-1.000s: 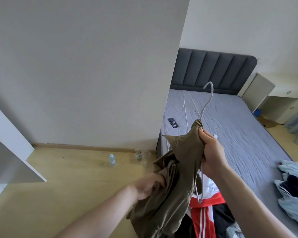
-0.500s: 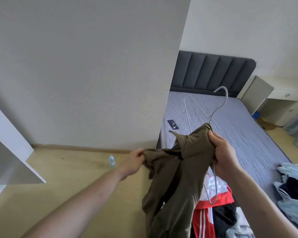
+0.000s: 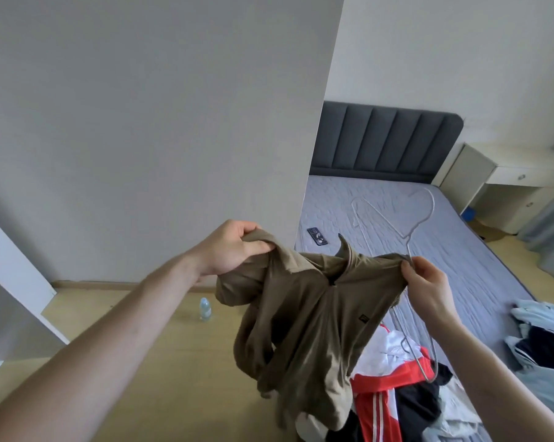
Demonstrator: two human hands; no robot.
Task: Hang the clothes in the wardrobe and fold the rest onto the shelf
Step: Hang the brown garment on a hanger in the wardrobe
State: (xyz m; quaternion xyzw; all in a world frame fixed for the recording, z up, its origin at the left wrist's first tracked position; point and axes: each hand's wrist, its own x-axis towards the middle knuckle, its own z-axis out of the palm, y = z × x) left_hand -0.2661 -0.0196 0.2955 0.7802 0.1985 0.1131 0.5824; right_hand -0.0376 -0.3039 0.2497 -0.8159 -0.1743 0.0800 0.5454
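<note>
Olive shirt [image 3: 313, 314] now spread wider, both hands' [image 3: 234, 250] [image 3: 428, 282] grips clutching it; hanger [image 3: 419, 224] half hidden.

Between your two grips hangs a shirt [image 3: 313, 314] of soft, matt olive cloth, the thin wire hanger [image 3: 424, 218] by your right grip [image 3: 428, 285] looks like smooth metal, and beyond it the bed [image 3: 460, 250] shows a quilted, matt grey fabric.
</note>
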